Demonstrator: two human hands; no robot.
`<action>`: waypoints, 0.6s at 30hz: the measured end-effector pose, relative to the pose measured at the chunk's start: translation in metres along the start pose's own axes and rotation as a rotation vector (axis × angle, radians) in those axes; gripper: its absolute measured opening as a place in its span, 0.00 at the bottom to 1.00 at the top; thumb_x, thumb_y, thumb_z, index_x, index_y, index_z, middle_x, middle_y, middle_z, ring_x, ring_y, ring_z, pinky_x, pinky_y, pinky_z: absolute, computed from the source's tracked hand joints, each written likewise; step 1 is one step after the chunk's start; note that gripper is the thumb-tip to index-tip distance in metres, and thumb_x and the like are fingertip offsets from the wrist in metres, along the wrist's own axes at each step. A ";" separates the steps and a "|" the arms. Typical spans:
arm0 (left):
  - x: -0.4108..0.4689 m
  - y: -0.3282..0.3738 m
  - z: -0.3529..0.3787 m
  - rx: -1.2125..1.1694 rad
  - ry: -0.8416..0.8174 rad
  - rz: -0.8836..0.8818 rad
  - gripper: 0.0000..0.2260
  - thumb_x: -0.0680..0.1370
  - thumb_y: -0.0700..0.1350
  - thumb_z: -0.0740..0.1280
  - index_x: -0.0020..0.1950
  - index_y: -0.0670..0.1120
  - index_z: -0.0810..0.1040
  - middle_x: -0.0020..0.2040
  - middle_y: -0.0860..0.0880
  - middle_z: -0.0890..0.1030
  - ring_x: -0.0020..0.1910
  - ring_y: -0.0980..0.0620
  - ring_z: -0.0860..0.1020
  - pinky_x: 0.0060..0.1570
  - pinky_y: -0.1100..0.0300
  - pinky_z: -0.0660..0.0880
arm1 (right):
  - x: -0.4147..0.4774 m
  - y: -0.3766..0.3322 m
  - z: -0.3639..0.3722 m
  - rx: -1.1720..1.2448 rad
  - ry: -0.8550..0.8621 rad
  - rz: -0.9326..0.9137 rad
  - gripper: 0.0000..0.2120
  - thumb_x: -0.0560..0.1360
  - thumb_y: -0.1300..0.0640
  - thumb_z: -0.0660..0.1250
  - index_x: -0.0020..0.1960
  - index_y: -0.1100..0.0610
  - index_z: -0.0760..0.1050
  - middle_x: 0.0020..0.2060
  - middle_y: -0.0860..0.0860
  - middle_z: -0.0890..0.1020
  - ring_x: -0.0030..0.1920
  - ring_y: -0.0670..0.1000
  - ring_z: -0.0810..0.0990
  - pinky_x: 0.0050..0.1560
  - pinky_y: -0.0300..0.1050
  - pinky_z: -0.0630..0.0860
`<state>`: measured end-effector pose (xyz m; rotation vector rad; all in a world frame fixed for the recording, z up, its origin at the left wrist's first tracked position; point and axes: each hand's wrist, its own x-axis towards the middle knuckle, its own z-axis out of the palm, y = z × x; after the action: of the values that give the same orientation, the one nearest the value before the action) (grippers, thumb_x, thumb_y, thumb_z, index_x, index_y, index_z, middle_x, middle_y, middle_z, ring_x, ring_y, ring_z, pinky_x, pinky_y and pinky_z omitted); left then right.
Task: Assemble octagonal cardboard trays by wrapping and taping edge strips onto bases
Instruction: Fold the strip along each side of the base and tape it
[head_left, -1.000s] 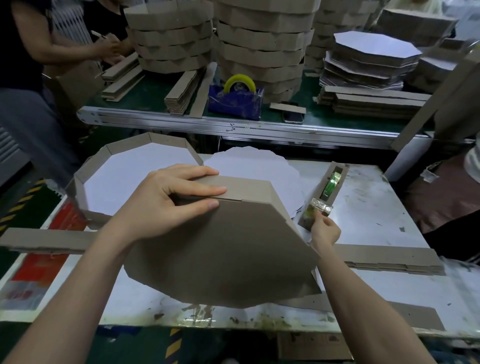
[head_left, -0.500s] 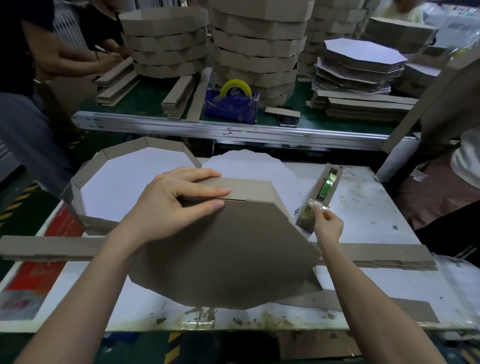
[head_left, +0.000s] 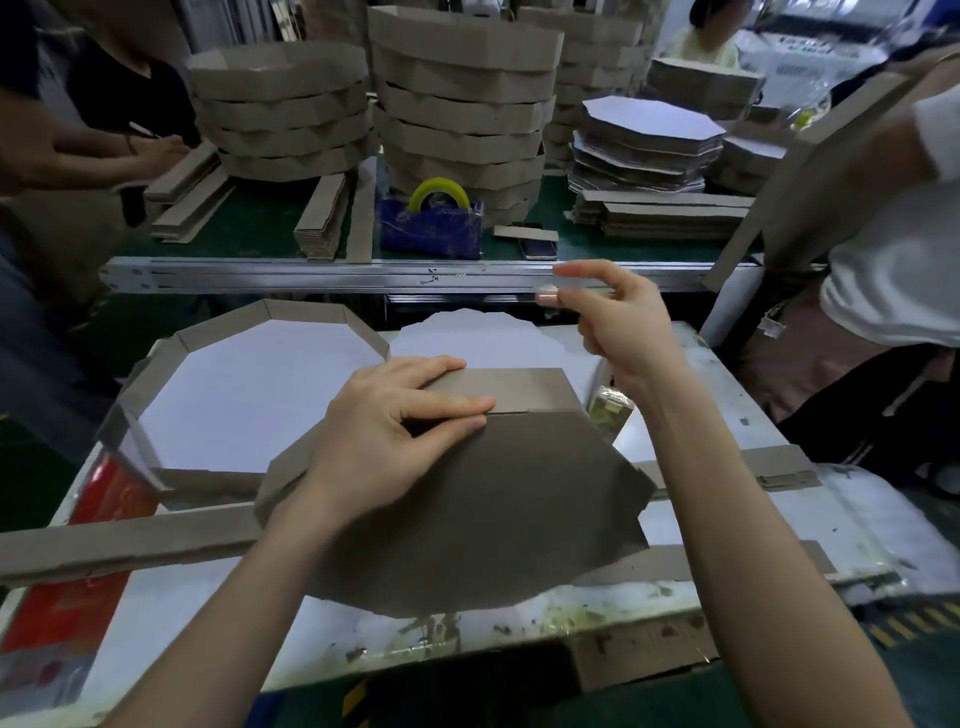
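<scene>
I see a phone (head_left: 537, 250) lying just behind the metal rail (head_left: 311, 275), and a person in white (head_left: 893, 270) at its right end.

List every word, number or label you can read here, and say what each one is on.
No text reads clearly.
Black handwritten marks on the metal rail: too small to read.
Red sheet at the left: any print is blurred.
Blue tape dispenser: no label legible.
</scene>
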<state>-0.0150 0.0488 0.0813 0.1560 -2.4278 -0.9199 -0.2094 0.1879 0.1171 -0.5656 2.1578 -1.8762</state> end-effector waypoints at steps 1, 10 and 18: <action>-0.001 0.001 -0.001 -0.006 0.003 -0.005 0.09 0.74 0.52 0.71 0.53 0.57 0.84 0.62 0.54 0.80 0.63 0.56 0.74 0.63 0.49 0.71 | -0.009 -0.010 0.005 0.041 -0.038 0.008 0.08 0.76 0.62 0.70 0.51 0.52 0.82 0.39 0.51 0.85 0.25 0.42 0.67 0.24 0.34 0.64; -0.010 -0.003 -0.009 -0.065 -0.138 -0.069 0.17 0.77 0.53 0.69 0.62 0.59 0.67 0.62 0.60 0.76 0.65 0.51 0.73 0.63 0.46 0.71 | -0.081 -0.034 0.023 0.131 -0.252 0.140 0.12 0.77 0.68 0.61 0.46 0.64 0.83 0.49 0.60 0.86 0.19 0.43 0.61 0.20 0.33 0.56; -0.014 -0.005 -0.011 -0.040 -0.110 0.009 0.22 0.77 0.50 0.70 0.67 0.56 0.65 0.63 0.58 0.78 0.62 0.53 0.72 0.60 0.55 0.66 | -0.115 -0.021 0.021 0.127 -0.210 0.196 0.14 0.76 0.70 0.60 0.41 0.62 0.84 0.48 0.68 0.83 0.17 0.43 0.59 0.18 0.33 0.54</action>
<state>0.0023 0.0423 0.0787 0.0818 -2.5064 -0.9966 -0.0939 0.2159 0.1254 -0.4825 1.8738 -1.7493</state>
